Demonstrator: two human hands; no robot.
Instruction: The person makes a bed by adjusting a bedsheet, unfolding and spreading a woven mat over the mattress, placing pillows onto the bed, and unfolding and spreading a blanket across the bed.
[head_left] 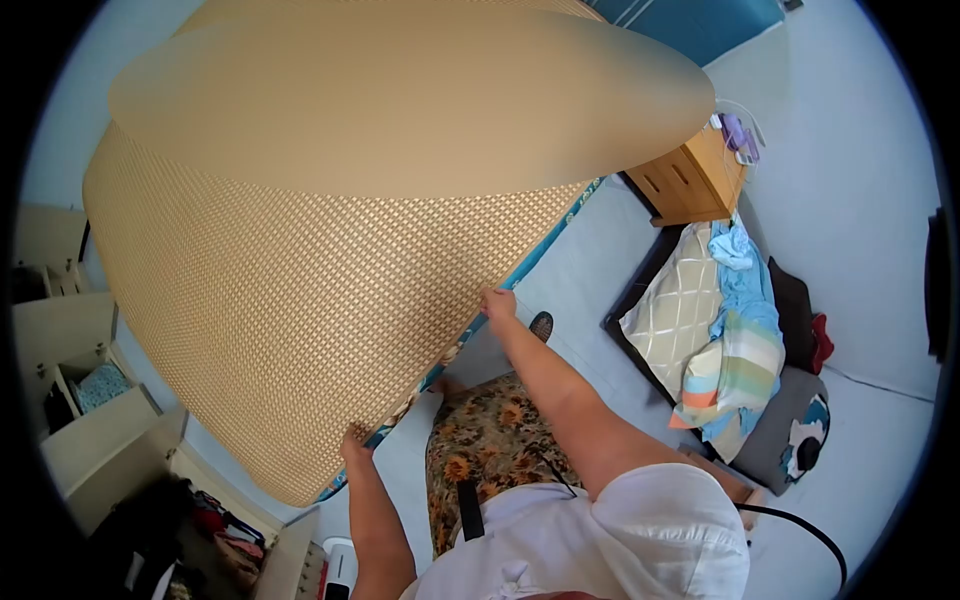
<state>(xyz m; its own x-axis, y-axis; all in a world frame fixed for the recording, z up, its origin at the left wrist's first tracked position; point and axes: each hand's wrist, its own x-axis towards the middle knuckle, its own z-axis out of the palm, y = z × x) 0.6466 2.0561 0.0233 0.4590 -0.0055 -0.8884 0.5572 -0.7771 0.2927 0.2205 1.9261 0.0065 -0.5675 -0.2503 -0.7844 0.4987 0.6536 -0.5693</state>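
A large tan woven sleeping mat point(330, 310) with a blue patterned border fills the left and middle of the head view. My left hand point(355, 441) is closed on its edge near the lower corner. Farther up the same edge, my right hand point(497, 302) grips the border, fingers wrapped over the rim. Both sets of fingertips are partly hidden by the mat. A smooth blurred oval covers the mat's upper part, so nothing there can be made out.
A wooden drawer cabinet point(690, 183) stands at upper right, with a purple item point(738, 133) on top. Below it lie a checked pillow point(680, 295) and striped bedding point(745, 355). Open cupboards with clothes point(215, 530) line the left. A dark shoe point(541, 326) is on the floor.
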